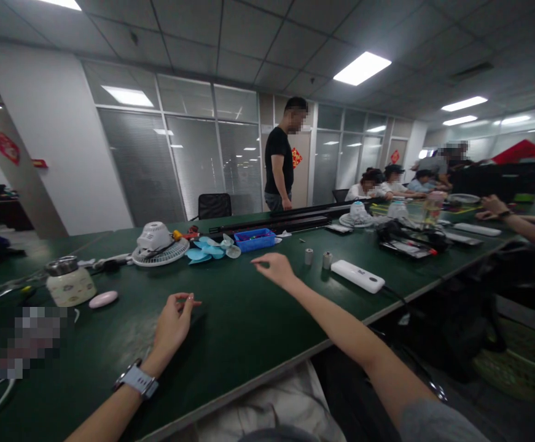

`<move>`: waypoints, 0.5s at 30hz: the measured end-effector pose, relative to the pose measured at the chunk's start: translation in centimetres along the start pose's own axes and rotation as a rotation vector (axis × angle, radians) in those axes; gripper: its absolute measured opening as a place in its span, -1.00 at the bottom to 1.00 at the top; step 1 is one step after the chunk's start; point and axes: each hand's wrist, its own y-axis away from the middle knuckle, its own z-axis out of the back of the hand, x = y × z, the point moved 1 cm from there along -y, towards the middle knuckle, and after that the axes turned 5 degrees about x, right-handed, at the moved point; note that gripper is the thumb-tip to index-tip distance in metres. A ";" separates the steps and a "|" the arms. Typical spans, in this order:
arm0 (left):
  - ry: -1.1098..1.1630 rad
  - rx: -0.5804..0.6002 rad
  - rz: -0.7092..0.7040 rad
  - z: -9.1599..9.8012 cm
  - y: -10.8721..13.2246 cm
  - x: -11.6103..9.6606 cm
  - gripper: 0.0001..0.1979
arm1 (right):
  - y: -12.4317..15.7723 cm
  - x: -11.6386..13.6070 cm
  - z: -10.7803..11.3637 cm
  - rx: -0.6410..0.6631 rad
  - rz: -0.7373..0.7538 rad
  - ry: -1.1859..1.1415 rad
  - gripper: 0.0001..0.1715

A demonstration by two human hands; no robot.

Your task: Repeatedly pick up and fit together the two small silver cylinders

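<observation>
- Left hand (172,325): loosely curled and raised a bit over the tabletop (244,307), fingers bunched up. Can't tell if anything tiny sits between the thumb and index finger, but nothing obvious is in it. There's a smartwatch (136,379) on that wrist.
- Right hand (274,270): spread out flat-ish, palm down, fingers reaching forward and holding nothing. Can't tell if it's actually touching the green tabletop.
- Closest to the right hand: two small metal cylinders (317,258) standing upright just past the fingertips, with a white power bank (357,276) off to the right.
- Closest to the left hand: a pink oval object (103,299), with a white jar with a metal lid (70,281) just behind it. A pixelated blob (25,341) sits further left, too blurred to identify.
- Further up the tabletop: a taken-apart white desk fan (159,242), loose light-blue fan blades (209,250) beside it, and a blue plastic tray (254,239) with small parts.
- Around the room: a person in a black T-shirt (280,153) stands at the far end, a few people (378,184) sit working, and someone else's arm (516,218) reaches in from the right.
</observation>
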 end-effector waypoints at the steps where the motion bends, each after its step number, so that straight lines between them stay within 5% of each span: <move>1: -0.002 0.005 -0.004 0.0 0.0 0.0 -0.58 | -0.1 -2.0 1.6 -0.114 -0.101 0.081 -0.71; 4: -0.010 0.006 0.002 -0.1 0.1 -0.2 -0.59 | 0.1 -7.6 4.9 -0.278 -0.366 0.270 -0.65; 7: -0.008 -0.023 0.001 -0.2 0.2 -0.4 -0.62 | 0.6 -11.3 5.4 -0.215 -0.470 0.346 -0.65; 15: -0.018 -0.007 0.001 -0.4 0.0 0.1 -0.62 | 0.7 -12.8 4.0 -0.150 -0.577 0.377 -0.64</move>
